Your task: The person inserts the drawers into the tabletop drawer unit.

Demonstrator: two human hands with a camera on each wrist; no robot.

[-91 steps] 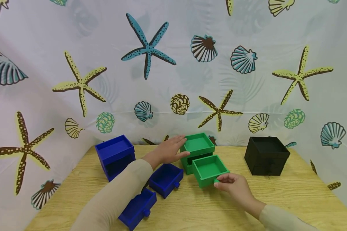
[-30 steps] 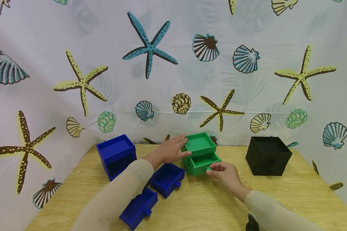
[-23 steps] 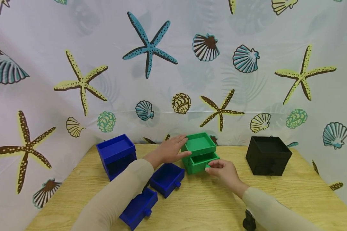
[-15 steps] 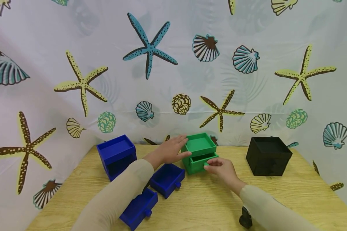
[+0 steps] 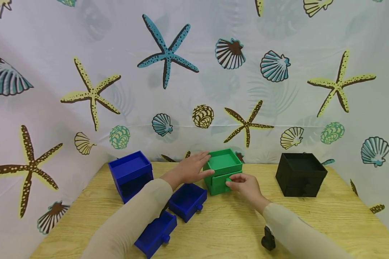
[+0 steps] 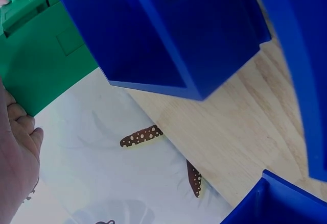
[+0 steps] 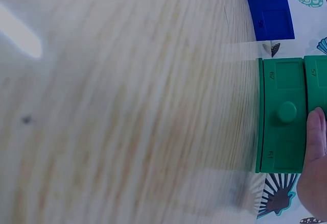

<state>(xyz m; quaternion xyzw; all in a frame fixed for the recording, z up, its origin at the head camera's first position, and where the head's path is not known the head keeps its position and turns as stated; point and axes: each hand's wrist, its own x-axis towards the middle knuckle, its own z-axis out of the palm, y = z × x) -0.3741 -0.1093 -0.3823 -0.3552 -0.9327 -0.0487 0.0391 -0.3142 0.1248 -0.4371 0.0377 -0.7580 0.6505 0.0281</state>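
Observation:
A small green drawer cabinet stands at the back middle of the table, with a shallow open tray on top. My left hand lies with straight fingers along its left side, fingertips by the tray's rim. The upper green drawer sits almost flush in the front. My right hand pinches its round knob between thumb and fingers; the knob also shows at the top corner of the left wrist view. Below, the right wrist view shows a second green drawer in place, with its own knob.
A blue cabinet with an open front stands at the left. Two blue drawers, one nearer and one farther, lie on the wooden table beside my left arm. A black cabinet stands at the right, before a patterned curtain.
My right hand has pushed the green drawer from out in front of the cabinet back into its slot, until the opening above it disappears. The left hand stays put.

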